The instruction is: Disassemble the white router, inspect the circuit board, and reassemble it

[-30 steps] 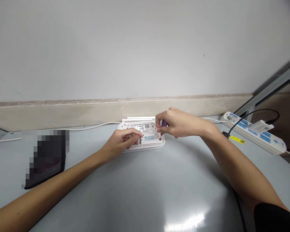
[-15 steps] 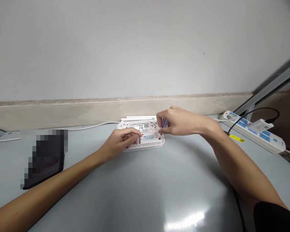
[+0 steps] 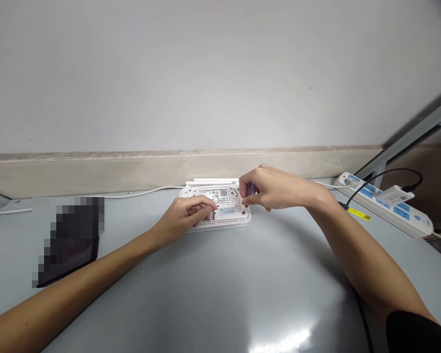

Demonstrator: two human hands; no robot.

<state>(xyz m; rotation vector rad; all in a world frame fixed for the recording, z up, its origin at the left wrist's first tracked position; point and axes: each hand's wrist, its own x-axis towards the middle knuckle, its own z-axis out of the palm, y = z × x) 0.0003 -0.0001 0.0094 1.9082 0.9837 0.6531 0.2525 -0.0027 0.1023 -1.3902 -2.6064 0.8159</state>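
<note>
A white Wi-Fi router (image 3: 228, 221) lies upside down on the grey table, its perforated underside with printed labels facing up. Its white antennas point along the far side. My left hand (image 3: 191, 214) rests on the router's near left part, fingers bent and thumb pressed in by them, holding its edge. At the router's right end, my right hand (image 3: 270, 189) is closed around the purple handle of a screwdriver (image 3: 251, 189). The tool stands upright over the far right corner. Its tip is hidden behind my fingers.
A white power strip (image 3: 385, 203) with blue sockets, a plugged-in white adapter (image 3: 395, 195) and a black cable lie at the right. At the left is a dark flat device (image 3: 71, 250), partly pixelated. A white cable (image 3: 143, 192) runs along the wall.
My right fingers have turned slightly around the screwdriver handle, with a lower fingertip now showing. My left hand and the router stay in place; the view has shifted slightly.
</note>
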